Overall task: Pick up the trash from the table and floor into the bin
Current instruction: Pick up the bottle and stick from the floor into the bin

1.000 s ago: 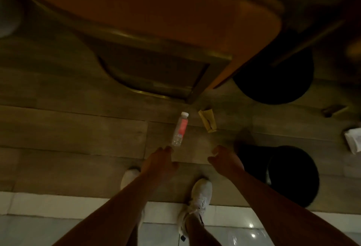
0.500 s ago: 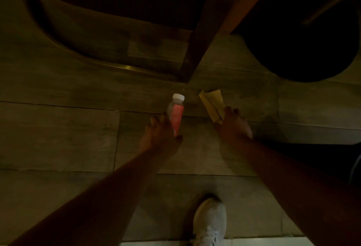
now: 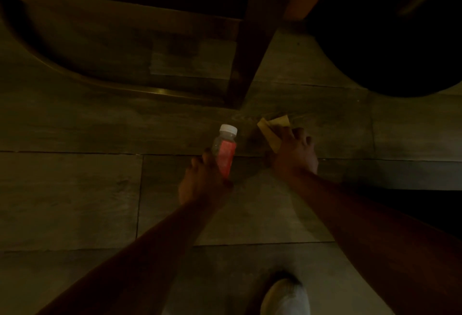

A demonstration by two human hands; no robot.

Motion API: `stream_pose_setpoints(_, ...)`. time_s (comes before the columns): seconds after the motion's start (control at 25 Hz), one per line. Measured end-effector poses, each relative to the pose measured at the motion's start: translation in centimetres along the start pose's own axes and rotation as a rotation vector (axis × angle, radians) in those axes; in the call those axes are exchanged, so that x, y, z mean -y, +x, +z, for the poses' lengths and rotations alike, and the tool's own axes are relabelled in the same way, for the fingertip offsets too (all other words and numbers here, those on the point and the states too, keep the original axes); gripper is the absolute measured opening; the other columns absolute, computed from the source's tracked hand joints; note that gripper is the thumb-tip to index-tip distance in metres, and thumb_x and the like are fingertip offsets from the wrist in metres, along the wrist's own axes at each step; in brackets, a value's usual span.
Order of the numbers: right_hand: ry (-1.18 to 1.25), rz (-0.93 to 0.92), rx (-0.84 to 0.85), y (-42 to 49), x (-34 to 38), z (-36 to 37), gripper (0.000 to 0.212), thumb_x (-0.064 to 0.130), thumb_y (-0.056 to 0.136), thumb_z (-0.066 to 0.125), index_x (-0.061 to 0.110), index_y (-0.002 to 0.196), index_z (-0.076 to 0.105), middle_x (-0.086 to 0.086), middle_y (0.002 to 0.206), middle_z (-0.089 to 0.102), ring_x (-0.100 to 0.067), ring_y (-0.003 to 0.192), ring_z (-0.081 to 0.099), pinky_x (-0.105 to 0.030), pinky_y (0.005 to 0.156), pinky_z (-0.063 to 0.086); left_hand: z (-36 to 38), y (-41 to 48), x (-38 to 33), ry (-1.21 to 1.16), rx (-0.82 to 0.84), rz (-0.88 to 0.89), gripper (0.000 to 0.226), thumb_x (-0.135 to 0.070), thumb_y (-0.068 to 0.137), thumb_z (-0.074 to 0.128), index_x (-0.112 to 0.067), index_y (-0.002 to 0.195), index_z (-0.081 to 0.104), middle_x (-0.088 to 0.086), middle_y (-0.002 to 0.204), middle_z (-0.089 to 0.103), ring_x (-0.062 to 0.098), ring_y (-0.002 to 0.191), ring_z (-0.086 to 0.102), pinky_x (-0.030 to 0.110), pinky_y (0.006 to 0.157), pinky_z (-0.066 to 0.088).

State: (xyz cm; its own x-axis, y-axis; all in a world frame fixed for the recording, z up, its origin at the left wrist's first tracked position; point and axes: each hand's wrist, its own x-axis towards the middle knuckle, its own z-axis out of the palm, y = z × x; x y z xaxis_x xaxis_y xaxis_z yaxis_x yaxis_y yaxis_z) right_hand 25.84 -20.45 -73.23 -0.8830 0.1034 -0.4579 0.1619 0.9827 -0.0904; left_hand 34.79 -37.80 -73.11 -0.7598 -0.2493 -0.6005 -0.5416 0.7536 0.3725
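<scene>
A small clear plastic bottle with a white cap and a red label is on the dim wooden floor, and my left hand is closed around its lower half. Just to its right lies a folded yellow-brown paper wrapper. My right hand rests on the wrapper's near end with the fingers curled over it. No bin is in view.
A wooden table leg comes down just beyond the bottle, with a curved metal base rail to its left. A dark round stool base fills the upper right. My white shoe stands at the bottom edge.
I have bent lower and both hands have reached forward. The left hand has closed around the bottle, and the right hand has come down onto the wrapper.
</scene>
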Motion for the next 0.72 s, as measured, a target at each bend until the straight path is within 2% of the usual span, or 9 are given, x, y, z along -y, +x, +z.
stream_pose_setpoints(0.12,-0.008,0.020,0.016,0.8,-0.2,0.7,0.059,0.029,0.085,0.067,0.030,0.138,0.042,-0.011,0.142,0.036,-0.035,0.130,0.038,-0.050,0.088,0.050,0.1,0.7,0.4,-0.042,0.005,0.010,0.099,-0.050,0.070,0.077,-0.022,0.146,0.021,0.012,0.140,0.043,0.030,0.123,0.051,0.047,0.091,0.052)
stream_pose_setpoints(0.24,-0.036,0.032,0.046,1.2,-0.3,1.3,0.043,0.026,0.091,0.060,0.023,0.133,0.051,-0.012,0.139,0.038,-0.034,0.125,0.044,-0.047,0.086,0.051,-0.5,1.3,0.7,-0.053,0.049,0.031,0.094,-0.043,0.070,0.077,-0.023,0.145,0.024,0.011,0.140,0.044,0.030,0.124,0.050,0.049,0.093,0.051)
stream_pose_setpoints(0.4,0.011,0.022,0.034,0.2,-0.4,0.9,0.044,0.022,0.090,0.063,0.027,0.132,0.052,-0.011,0.133,0.045,-0.032,0.113,0.056,-0.039,0.076,0.052,-2.6,1.4,0.6,-0.010,0.063,0.094,0.087,-0.036,0.074,0.075,-0.024,0.145,0.027,0.009,0.138,0.046,0.028,0.120,0.052,0.044,0.090,0.052)
stream_pose_setpoints(0.56,0.076,-0.031,-0.026,-4.1,0.2,-1.6,0.030,0.027,0.091,0.061,0.019,0.120,0.059,-0.010,0.120,0.052,-0.029,0.101,0.060,-0.033,0.068,0.048,-6.6,-1.9,-0.4,-0.004,0.092,0.059,0.091,-0.045,0.071,0.076,-0.022,0.144,0.028,0.009,0.134,0.047,0.029,0.116,0.053,0.040,0.085,0.052)
stream_pose_setpoints(0.72,0.150,-0.020,-0.032,-9.0,1.4,-5.5,0.020,0.024,0.091,0.059,0.020,0.110,0.062,-0.007,0.112,0.056,-0.023,0.091,0.060,-0.033,0.065,0.052,-11.3,-6.4,-1.9,-0.006,0.103,0.027,0.084,-0.037,0.072,0.076,-0.019,0.141,0.031,0.012,0.128,0.050,0.032,0.111,0.056,0.045,0.084,0.055)
